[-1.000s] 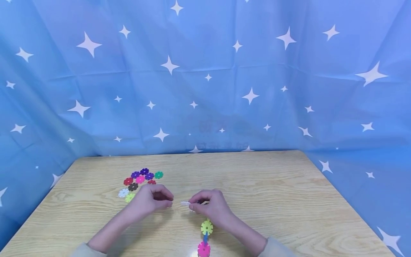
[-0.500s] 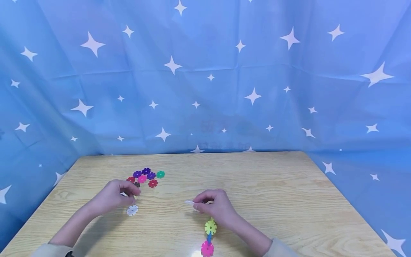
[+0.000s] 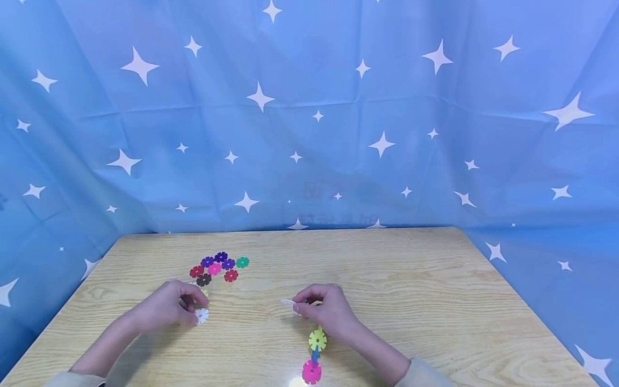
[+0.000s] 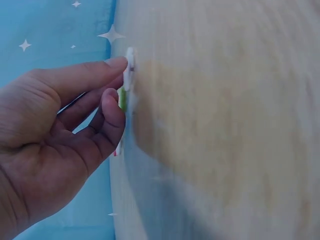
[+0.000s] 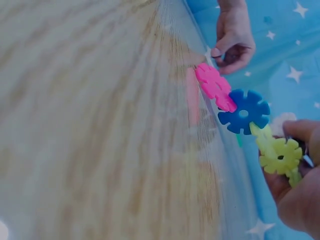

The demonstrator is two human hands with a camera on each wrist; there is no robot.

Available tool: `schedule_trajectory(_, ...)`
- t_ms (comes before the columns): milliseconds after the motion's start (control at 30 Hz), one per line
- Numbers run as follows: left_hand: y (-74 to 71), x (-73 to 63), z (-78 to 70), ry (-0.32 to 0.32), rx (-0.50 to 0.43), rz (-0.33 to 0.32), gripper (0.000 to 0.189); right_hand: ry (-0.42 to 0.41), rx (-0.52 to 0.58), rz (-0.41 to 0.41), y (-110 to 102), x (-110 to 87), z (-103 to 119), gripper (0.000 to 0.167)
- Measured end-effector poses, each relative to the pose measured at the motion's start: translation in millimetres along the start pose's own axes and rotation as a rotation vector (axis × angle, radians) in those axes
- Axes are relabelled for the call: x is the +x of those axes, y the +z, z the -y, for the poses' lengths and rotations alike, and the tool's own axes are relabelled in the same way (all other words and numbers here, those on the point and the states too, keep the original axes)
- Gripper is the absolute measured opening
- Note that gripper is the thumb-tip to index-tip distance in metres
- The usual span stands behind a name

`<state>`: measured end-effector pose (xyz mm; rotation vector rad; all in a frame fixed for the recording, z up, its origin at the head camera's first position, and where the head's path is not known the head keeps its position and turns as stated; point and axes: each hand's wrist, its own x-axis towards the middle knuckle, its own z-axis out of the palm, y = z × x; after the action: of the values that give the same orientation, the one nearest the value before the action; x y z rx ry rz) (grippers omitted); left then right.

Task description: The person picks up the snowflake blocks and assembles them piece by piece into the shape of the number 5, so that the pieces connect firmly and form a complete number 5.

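Note:
My left hand [image 3: 166, 305] is at the left of the table, its thumb and fingers curled at the edge of a white notched snowflake disc [image 3: 202, 315]. In the left wrist view this white disc [image 4: 130, 67] shows edge-on at the thumb tip. Near the middle, my right hand [image 3: 326, 312] pinches a chain of interlocked snowflake discs. A white disc [image 3: 287, 302] sticks out past its fingertips. Below the hand hang a yellow disc [image 3: 317, 339], a blue disc [image 5: 244, 112] and a pink disc [image 3: 311, 372]. Part of the chain is hidden by the right fingers.
Beyond the left hand lie loose discs: purple [image 3: 221, 257], green [image 3: 243, 262], pink [image 3: 215, 269], red [image 3: 231, 275] and dark brown [image 3: 203, 279]. A yellow one is partly covered by the fingers. A blue starred curtain [image 3: 309, 134] stands behind the wooden table [image 3: 411, 279].
My left hand has gone from near the right hand leftward to the loose discs, then down to the white disc. My right hand stays nearly in place with the chain.

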<state>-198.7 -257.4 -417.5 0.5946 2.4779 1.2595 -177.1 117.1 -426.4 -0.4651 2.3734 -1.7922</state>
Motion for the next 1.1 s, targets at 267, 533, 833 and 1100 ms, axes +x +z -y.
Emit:
schedule_trajectory(267, 9.7, 3.4, 0.6, 0.04, 0.081, -0.048, 0.029, -0.001, -0.024, -0.025, 0, 1.5, 0, 0.007)
schedule_trajectory(533, 17.6, 9.8, 1.2, 0.046, 0.087, -0.087, 0.02, 0.003, -0.03, -0.018, 0, 2.1, -2, 0.007)
schedule_trajectory(833, 26.4, 17.6, -7.5, 0.02, -0.089, -0.031, 0.015, -0.008, -0.052, -0.014, 0, 2.0, -4, 0.006)
schedule_trajectory(1100, 41.2, 32.1, -23.2, 0.05, -0.133, -0.032, 0.012, -0.011, -0.046, -0.011, -2, 1.1, -4, 0.006)
